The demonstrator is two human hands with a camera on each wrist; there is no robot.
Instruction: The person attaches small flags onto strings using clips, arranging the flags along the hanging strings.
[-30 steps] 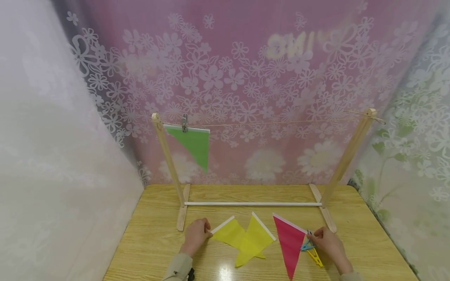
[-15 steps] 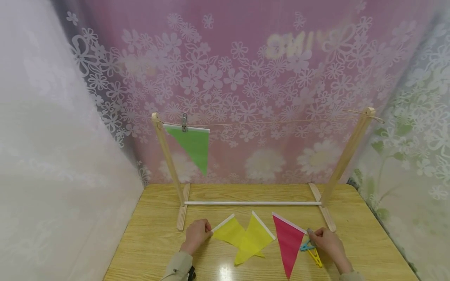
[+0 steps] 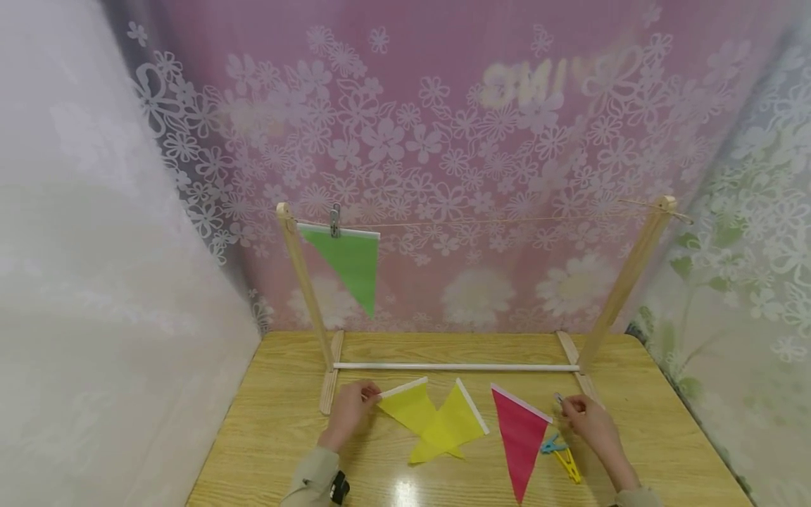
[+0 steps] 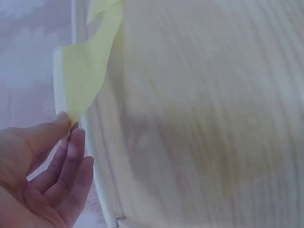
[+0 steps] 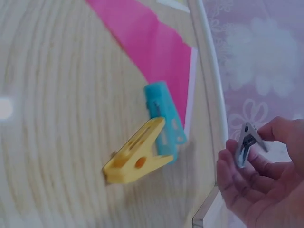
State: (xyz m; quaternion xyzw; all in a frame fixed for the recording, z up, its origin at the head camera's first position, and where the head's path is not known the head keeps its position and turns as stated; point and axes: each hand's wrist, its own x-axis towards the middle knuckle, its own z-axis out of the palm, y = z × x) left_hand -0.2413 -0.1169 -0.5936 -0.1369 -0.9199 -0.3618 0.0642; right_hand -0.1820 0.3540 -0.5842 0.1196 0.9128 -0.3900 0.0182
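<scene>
My left hand (image 3: pixel 350 411) pinches the white-edged corner of a yellow triangular pennant (image 3: pixel 405 406) between thumb and forefinger. A second yellow pennant (image 3: pixel 464 420) overlaps it on the table. In my right hand (image 3: pixel 591 421), thumb and fingers pinch a small metal clothespin (image 5: pixel 246 145). Left of that hand lies a pink-red pennant (image 3: pixel 521 440) with a white top strip. A blue clothespin (image 5: pixel 164 121) touches a yellow clothespin (image 5: pixel 134 159) beside this pennant, just below the right hand in the head view.
A wooden stand with two posts (image 3: pixel 627 289) and a white crossbar (image 3: pixel 456 367) spans the table's back. From its string (image 3: pixel 481 222) a green pennant (image 3: pixel 355 262) hangs at the left under a metal clothespin (image 3: pixel 335 221). Floral curtains (image 3: pixel 412 141) enclose the table (image 3: pixel 253 451).
The left hand has moved up and slightly left, lifting the yellow pennant's corner and shifting both yellow pennants. The right hand has brought the metal clothespin up, away from the pink-red pennant.
</scene>
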